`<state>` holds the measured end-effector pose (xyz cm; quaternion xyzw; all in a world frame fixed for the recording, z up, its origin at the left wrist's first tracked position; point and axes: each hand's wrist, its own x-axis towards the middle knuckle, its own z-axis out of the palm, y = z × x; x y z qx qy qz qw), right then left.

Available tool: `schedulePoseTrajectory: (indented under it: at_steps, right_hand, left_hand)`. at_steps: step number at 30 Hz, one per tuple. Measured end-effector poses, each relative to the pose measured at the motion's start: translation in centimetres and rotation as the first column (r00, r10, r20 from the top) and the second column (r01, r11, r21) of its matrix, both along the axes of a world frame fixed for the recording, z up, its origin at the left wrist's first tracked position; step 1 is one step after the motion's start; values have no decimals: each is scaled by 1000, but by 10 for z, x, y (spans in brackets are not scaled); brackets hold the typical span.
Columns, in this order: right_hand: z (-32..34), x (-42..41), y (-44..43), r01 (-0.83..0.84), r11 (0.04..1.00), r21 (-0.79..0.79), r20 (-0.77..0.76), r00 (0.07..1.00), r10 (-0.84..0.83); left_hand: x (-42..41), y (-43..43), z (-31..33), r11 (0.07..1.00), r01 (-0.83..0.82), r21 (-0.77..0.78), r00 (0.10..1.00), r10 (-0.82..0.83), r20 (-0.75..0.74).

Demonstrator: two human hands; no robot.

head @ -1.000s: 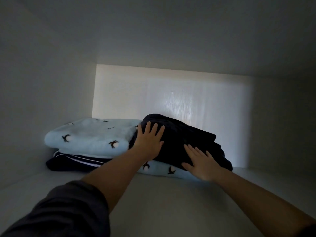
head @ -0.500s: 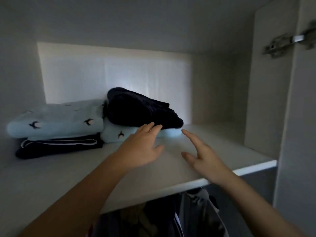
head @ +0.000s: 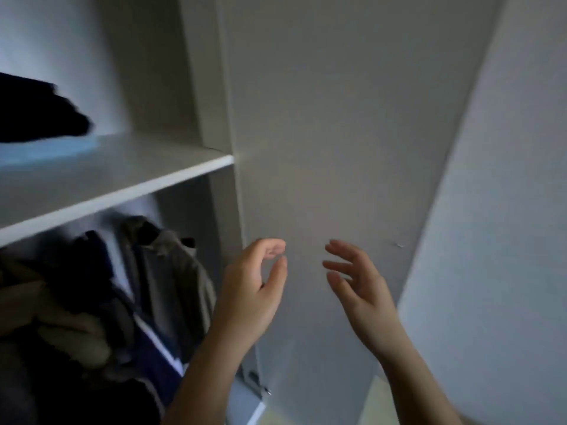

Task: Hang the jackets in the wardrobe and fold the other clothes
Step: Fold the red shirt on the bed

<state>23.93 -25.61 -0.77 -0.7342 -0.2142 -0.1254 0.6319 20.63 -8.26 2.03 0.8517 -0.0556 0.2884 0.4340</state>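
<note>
Grip open and empty: left hand (head: 248, 292) and right hand (head: 362, 289) hover by wardrobe door (head: 337, 118); advise avoiding hung jackets (head: 171, 271) when turning for more clothes.

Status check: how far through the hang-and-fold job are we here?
Done, by the look of it: a dark folded garment lies on a light-blue garment on the shelf, and jackets hang below it. In hand: nothing; left hand and right hand are empty, fingers loose, in front of the open wardrobe door. Left: unclear, since no loose clothes are in view.
</note>
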Motion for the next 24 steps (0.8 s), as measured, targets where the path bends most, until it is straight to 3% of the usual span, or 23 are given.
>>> schedulePoseTrajectory:
  at_steps: [5, 12, 18, 24]
  right_hand:
    - [-20, -63, -207, 404, 915, -30, -89, 910, -404]
    - [-33, -181, -427, 762, 639, -101, -150, 624, -767]
    - [-57, -233, -551, 925, 378, -38, -192, 365, -911]
    - [-87, -219, -669, 974, 221, -56, -265, 199, -944]
  left_hand:
    - [5, -206, -25, 921, 390, 2, 919, -389, -62]
    - [-42, -468, -46, 621, 784, -14, 617, -781, -101]
    - [-62, -629, -71, 345, 938, -19, 339, -929, -147]
    - [-32, -770, -104, 189, 979, -72, 171, -964, -203]
